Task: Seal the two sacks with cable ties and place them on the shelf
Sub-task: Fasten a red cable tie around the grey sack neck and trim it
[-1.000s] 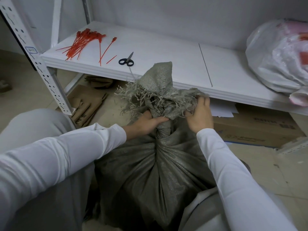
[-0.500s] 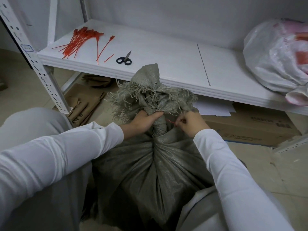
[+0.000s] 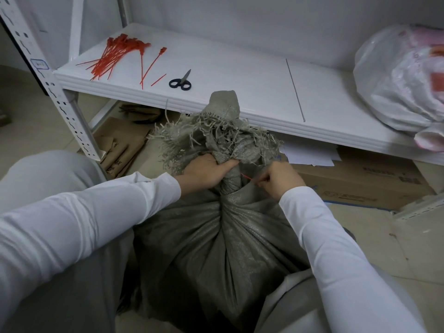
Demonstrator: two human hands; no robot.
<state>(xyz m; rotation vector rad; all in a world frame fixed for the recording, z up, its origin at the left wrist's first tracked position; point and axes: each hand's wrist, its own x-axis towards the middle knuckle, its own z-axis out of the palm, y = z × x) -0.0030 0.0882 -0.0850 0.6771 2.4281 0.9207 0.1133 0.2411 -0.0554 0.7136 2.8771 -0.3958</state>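
Note:
A grey woven sack (image 3: 223, 248) stands on the floor between my knees, its mouth gathered into a twisted neck with a frayed top (image 3: 216, 133). My left hand (image 3: 204, 171) grips the neck just under the frayed part. My right hand (image 3: 278, 177) pinches a thin red cable tie (image 3: 246, 177) beside the neck; most of the tie is hidden by my fingers and the sack. A white plastic sack (image 3: 403, 78) lies on the white shelf (image 3: 240, 75) at the far right.
A bundle of red cable ties (image 3: 113, 56) and black-handled scissors (image 3: 181, 81) lie on the shelf's left part. Under the shelf sit a cardboard box (image 3: 360, 181), loose white papers (image 3: 310, 155) and flattened brown cardboard (image 3: 120, 145). A perforated shelf post (image 3: 48, 78) stands at left.
My right hand let go of the frayed top, dropped to the neck's right side and now pinches a red cable tie. My left hand kept its grip on the neck.

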